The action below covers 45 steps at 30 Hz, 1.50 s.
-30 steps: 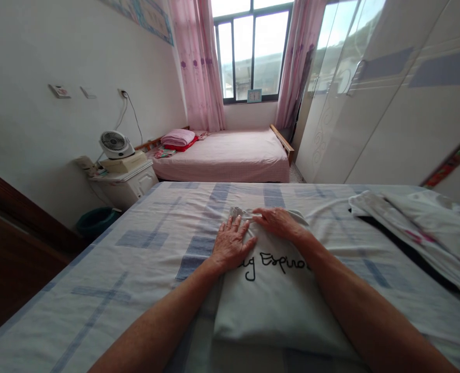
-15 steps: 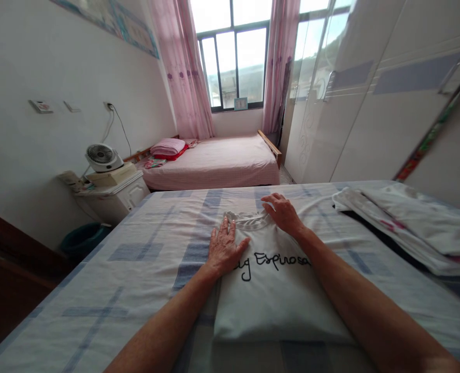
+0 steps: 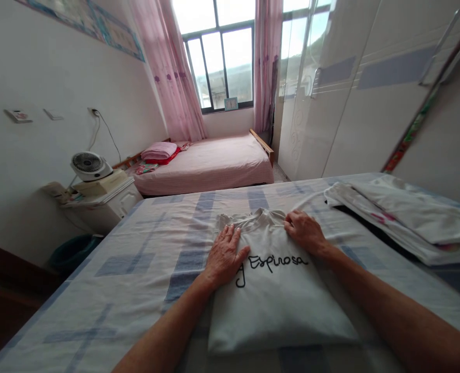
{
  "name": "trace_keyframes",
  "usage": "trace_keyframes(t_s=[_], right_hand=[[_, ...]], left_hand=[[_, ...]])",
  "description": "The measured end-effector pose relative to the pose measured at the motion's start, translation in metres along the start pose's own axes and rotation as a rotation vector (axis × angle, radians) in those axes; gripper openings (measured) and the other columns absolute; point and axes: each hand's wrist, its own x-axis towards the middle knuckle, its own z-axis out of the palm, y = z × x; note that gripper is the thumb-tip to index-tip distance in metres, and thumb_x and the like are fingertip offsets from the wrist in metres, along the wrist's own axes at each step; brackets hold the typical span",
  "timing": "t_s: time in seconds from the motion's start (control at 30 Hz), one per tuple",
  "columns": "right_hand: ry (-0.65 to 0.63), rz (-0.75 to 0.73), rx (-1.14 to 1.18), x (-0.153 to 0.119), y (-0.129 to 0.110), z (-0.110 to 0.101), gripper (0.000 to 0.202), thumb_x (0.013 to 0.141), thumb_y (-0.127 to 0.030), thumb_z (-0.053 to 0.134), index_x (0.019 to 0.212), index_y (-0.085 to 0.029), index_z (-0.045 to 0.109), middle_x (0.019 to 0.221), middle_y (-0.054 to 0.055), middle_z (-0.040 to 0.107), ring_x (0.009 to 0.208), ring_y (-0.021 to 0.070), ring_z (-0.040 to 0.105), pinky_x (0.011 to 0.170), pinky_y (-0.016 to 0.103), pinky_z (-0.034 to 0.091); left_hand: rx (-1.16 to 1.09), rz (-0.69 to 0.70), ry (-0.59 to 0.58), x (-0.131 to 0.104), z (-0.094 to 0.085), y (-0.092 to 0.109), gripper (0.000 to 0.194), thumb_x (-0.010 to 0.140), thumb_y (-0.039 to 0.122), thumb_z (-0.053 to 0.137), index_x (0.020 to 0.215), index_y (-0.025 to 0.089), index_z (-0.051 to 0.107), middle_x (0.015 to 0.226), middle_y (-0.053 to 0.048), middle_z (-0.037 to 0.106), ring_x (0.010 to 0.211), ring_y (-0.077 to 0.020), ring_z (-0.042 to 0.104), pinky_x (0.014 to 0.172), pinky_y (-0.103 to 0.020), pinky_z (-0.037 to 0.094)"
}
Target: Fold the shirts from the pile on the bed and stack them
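A folded white shirt (image 3: pixel 276 305) with black handwritten-style lettering lies on the bed, its collar toward the far side. My left hand (image 3: pixel 226 254) rests flat on the shirt's upper left part, fingers stretched out and partly over the lettering. At the upper right edge, beside the collar, my right hand (image 3: pixel 303 230) has its fingers curled and pinched on the shirt's fabric. Wrinkles run across the cloth near the collar between both hands.
The bed (image 3: pixel 137 305) has a blue and white checked sheet. Folded clothes (image 3: pixel 404 217) lie at the right. Beyond are a pink bed (image 3: pixel 214 160), a small cabinet (image 3: pixel 117 202) with a fan (image 3: pixel 91 165), and a white wardrobe (image 3: pixel 342 114).
My right hand has moved from above the collar to the shirt's upper right edge and closed on the fabric. The collar area is more rumpled. The view has shifted slightly right.
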Motion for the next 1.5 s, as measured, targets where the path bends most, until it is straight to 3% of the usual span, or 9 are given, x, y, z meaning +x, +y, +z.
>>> trace_keyframes(t_s=[0.13, 0.27, 0.4, 0.63, 0.87, 1.03, 1.23, 1.4, 1.5], right_hand=[[0.019, 0.093, 0.069, 0.005, 0.011, -0.004, 0.021, 0.086, -0.030, 0.045, 0.080, -0.018, 0.061, 0.091, 0.006, 0.063, 0.086, 0.0186, 0.057, 0.073, 0.030, 0.035], [0.008, 0.009, 0.064, 0.004, 0.008, -0.002, 0.021, 0.084, -0.037, 0.050, 0.081, -0.021, 0.064, 0.094, 0.005, 0.064, 0.093, 0.0207, 0.056, 0.075, 0.032, 0.034], [0.017, -0.049, -0.034, 0.005, -0.002, -0.001, 0.017, 0.083, -0.025, 0.048, 0.078, -0.019, 0.063, 0.090, 0.005, 0.064, 0.091, 0.0205, 0.056, 0.075, 0.032, 0.033], [0.054, 0.136, 0.055, 0.009, 0.015, 0.000, 0.018, 0.083, -0.024, 0.044, 0.080, -0.017, 0.060, 0.087, 0.007, 0.064, 0.084, 0.0186, 0.057, 0.072, 0.029, 0.036], [0.065, 0.084, 0.222, 0.011, 0.010, 0.008, 0.029, 0.087, -0.040, 0.044, 0.087, -0.020, 0.065, 0.098, 0.007, 0.063, 0.094, 0.0199, 0.055, 0.080, 0.031, 0.036], [0.043, 0.113, 0.236, 0.020, 0.010, 0.015, 0.022, 0.085, -0.030, 0.045, 0.078, -0.019, 0.063, 0.089, 0.005, 0.064, 0.088, 0.0180, 0.056, 0.076, 0.029, 0.037], [0.082, 0.197, 0.279, 0.024, 0.021, 0.015, 0.028, 0.088, -0.030, 0.040, 0.080, -0.016, 0.063, 0.084, 0.006, 0.065, 0.079, 0.0160, 0.057, 0.072, 0.026, 0.038], [0.066, 0.074, 0.275, 0.020, 0.017, 0.014, 0.026, 0.087, -0.035, 0.045, 0.087, -0.019, 0.066, 0.098, 0.005, 0.063, 0.097, 0.0169, 0.054, 0.083, 0.026, 0.037], [0.020, 0.072, 0.206, 0.021, 0.016, 0.017, 0.020, 0.084, -0.030, 0.049, 0.080, -0.020, 0.065, 0.094, 0.005, 0.064, 0.095, 0.0178, 0.054, 0.082, 0.028, 0.037]], left_hand=[[0.028, -0.004, -0.004, 0.000, -0.001, 0.001, 0.067, 0.093, 0.055, 0.030, 0.143, 0.010, 0.035, 0.152, -0.015, 0.027, 0.142, -0.0262, 0.018, 0.115, -0.042, 0.020], [0.034, -0.008, -0.006, 0.001, 0.000, 0.001, 0.067, 0.093, 0.055, 0.029, 0.144, 0.011, 0.034, 0.152, -0.014, 0.027, 0.142, -0.0260, 0.018, 0.115, -0.042, 0.019], [0.036, -0.006, -0.014, 0.001, 0.000, 0.001, 0.067, 0.093, 0.054, 0.029, 0.144, 0.010, 0.034, 0.152, -0.014, 0.026, 0.142, -0.0257, 0.018, 0.115, -0.042, 0.019], [0.041, -0.013, -0.020, 0.000, 0.000, 0.002, 0.067, 0.093, 0.052, 0.030, 0.144, 0.010, 0.033, 0.152, -0.015, 0.025, 0.142, -0.0257, 0.017, 0.115, -0.042, 0.018], [0.038, -0.007, 0.001, 0.001, 0.002, 0.001, 0.066, 0.093, 0.053, 0.031, 0.143, 0.011, 0.035, 0.152, -0.015, 0.027, 0.142, -0.0252, 0.018, 0.115, -0.042, 0.020], [0.034, -0.001, -0.003, 0.001, 0.001, 0.001, 0.066, 0.093, 0.052, 0.031, 0.143, 0.009, 0.034, 0.151, -0.016, 0.027, 0.142, -0.0257, 0.018, 0.115, -0.042, 0.020], [0.023, -0.007, 0.001, 0.000, 0.001, 0.001, 0.066, 0.093, 0.052, 0.032, 0.144, 0.009, 0.033, 0.151, -0.016, 0.028, 0.142, -0.0261, 0.019, 0.114, -0.043, 0.021], [0.000, 0.013, 0.011, 0.000, 0.000, 0.001, 0.060, 0.093, 0.051, 0.033, 0.145, 0.021, 0.032, 0.152, -0.011, 0.029, 0.141, -0.0268, 0.020, 0.114, -0.045, 0.022], [0.013, 0.017, 0.010, -0.001, 0.000, 0.000, 0.057, 0.093, 0.051, 0.033, 0.143, 0.024, 0.037, 0.152, -0.010, 0.029, 0.141, -0.0277, 0.021, 0.113, -0.045, 0.022]])
